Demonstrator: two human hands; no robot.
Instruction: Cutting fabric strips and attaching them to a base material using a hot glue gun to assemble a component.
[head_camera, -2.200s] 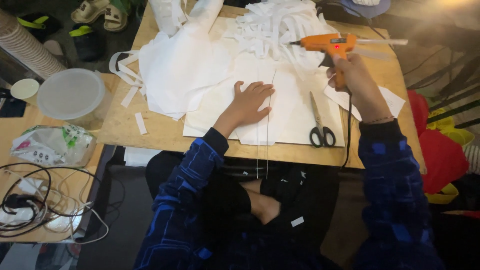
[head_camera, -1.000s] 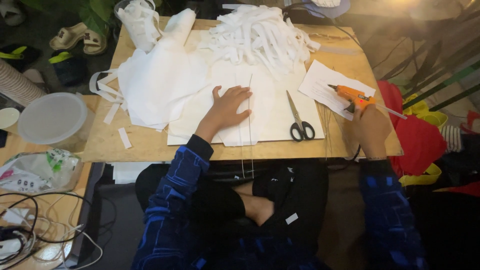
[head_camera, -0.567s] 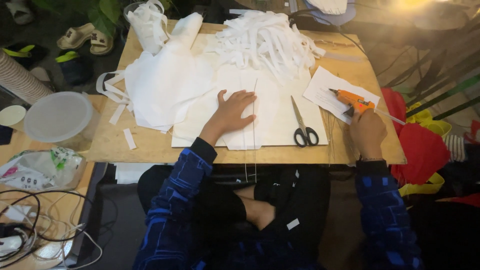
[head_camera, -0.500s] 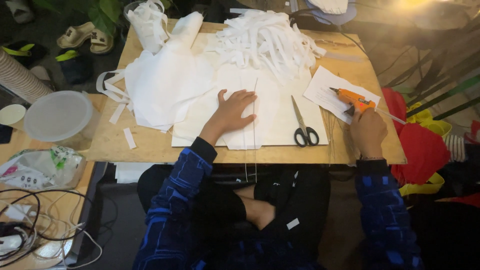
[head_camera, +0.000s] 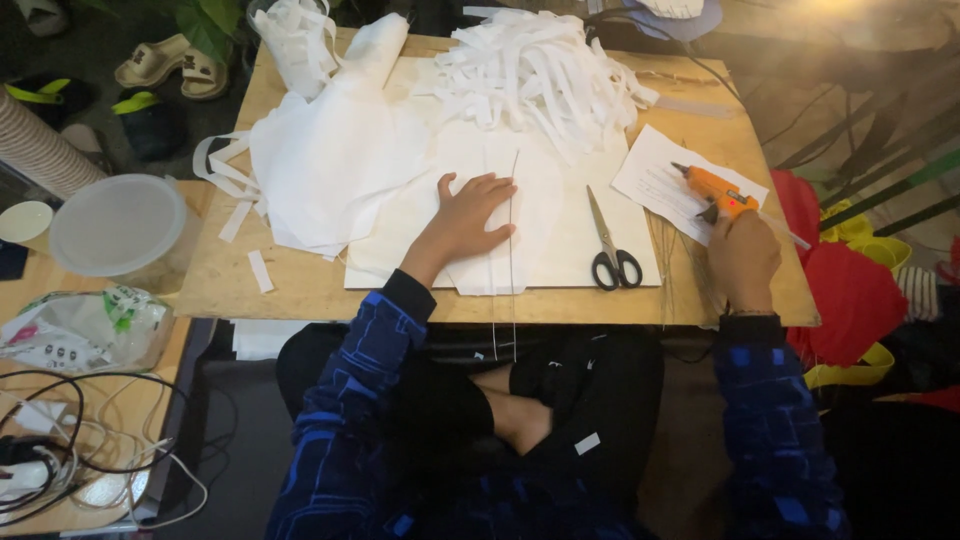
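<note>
The square plywood board (head_camera: 300, 290) looks matt and lightly grained. White paper sheets (head_camera: 560, 215) are smooth and matt. The orange plastic glue gun (head_camera: 715, 190) shines slightly; the black-handled steel scissors (head_camera: 608, 245) gleam.

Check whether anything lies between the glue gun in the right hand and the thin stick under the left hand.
Yes. The black-handled scissors lie on the white sheet between the orange glue gun in the right hand and the thin stick beside the left hand.
</note>
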